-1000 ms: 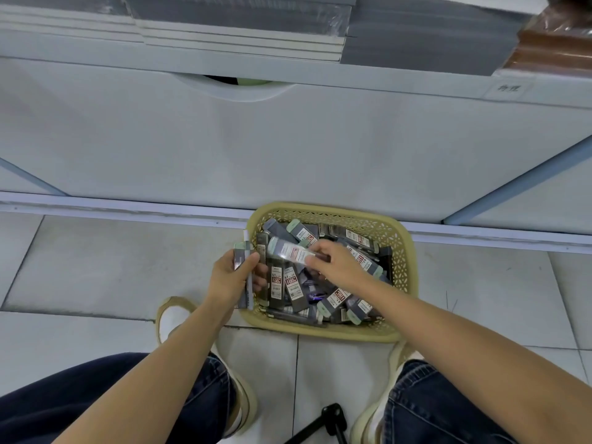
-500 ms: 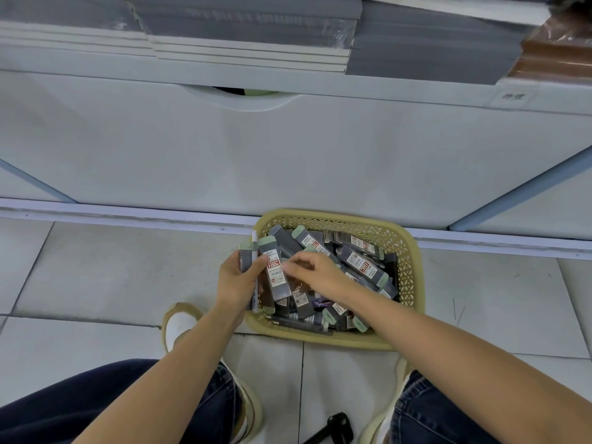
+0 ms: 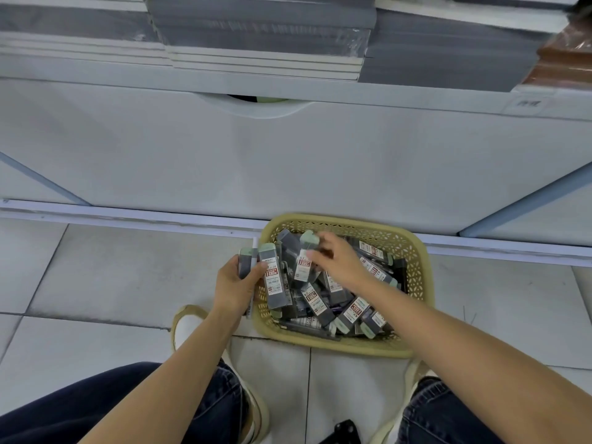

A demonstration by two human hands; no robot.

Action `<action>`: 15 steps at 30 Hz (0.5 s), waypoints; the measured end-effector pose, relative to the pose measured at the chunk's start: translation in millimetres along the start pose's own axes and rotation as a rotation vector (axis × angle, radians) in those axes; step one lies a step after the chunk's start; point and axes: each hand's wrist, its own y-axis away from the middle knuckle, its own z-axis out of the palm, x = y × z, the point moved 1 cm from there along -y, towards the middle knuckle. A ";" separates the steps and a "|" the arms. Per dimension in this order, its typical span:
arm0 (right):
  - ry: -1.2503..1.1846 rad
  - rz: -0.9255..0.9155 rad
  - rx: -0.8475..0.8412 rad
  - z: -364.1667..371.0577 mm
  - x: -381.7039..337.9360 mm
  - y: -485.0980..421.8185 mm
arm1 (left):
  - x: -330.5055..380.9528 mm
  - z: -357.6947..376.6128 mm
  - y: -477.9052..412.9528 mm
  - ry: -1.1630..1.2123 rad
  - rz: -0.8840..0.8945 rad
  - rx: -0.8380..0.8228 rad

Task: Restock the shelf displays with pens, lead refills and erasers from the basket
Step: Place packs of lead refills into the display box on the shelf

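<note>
A yellow perforated basket (image 3: 416, 251) stands on the tiled floor against the shelf base, filled with several grey lead refill cases with pale green caps and red-and-white labels (image 3: 315, 301). My left hand (image 3: 234, 285) grips a small upright bunch of these cases (image 3: 272, 280) at the basket's left rim, along with a thin white pen-like item. My right hand (image 3: 336, 262) is over the basket and pinches one more lead refill case (image 3: 306, 257) by its upper part, green cap pointing away from me.
A white drawer front (image 3: 288, 161) with a curved handle cut-out fills the middle. Above it lie stacked grey notebooks (image 3: 266, 43) and a brown pack (image 3: 563, 59) at the right. My knees and shoes frame the floor; a black object (image 3: 344, 432) lies at the bottom edge.
My right hand put the earlier case into the left hand's bunch, moved back over the basket and now pinches another case. The left hand has stayed at the basket's rim.
</note>
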 end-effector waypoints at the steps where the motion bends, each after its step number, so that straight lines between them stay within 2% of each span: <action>1: -0.085 0.013 -0.030 -12.3 -6.1 1.4 | 3.1 3.0 1.2 0.010 0.002 -0.016; 5: -0.249 0.007 -0.191 -38.3 -25.8 10.1 | 21.7 20.4 8.2 0.045 0.069 -0.072; 9: -0.261 -0.032 -0.183 -40.8 -40.7 20.5 | 47.7 36.8 22.1 0.060 0.193 -0.148; 15: -0.144 -0.103 -0.173 -87.2 -82.9 31.2 | 104.1 47.8 42.9 0.020 0.266 -0.231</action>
